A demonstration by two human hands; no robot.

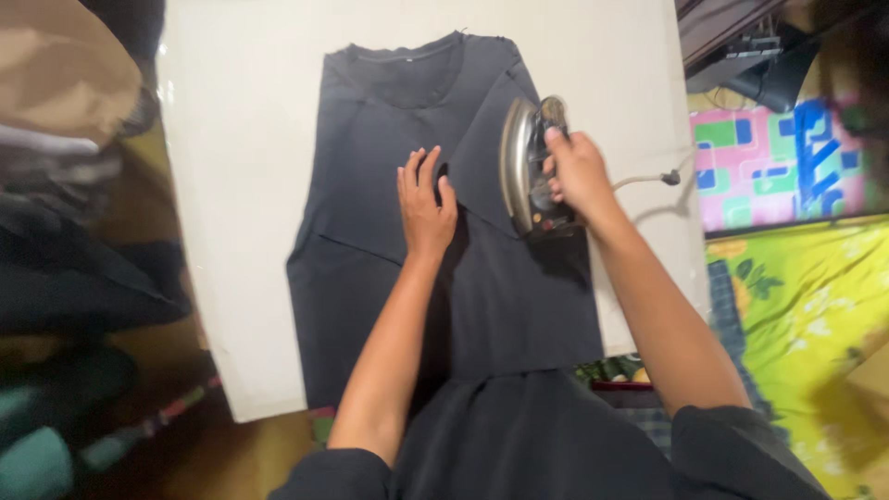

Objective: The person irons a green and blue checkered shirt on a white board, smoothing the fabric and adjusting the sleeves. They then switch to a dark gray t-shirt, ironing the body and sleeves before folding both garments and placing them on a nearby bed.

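Iron (pixel 530 171) tipped on its edge on dark shirt (pixel 444 231), right of centre; right hand (pixel 579 171) grip closed around its handle. Left hand (pixel 424 208) open, flat on shirt just beside iron. Shirt spread on white desk (pixel 241 185); cord (pixel 648 179) trails right.

White ironing pad (pixel 231 231) on wooden floor (pixel 199 444); bright floral bedding (pixel 796 296) right; dark clothes pile (pixel 65 250) left.

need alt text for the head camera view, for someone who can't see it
A person's right hand grips an electric iron tilted up on its edge over a dark shirt, while the left hand presses flat on the fabric beside it. The shirt lies spread on a white pad, and a bright patterned cloth lies to the right.
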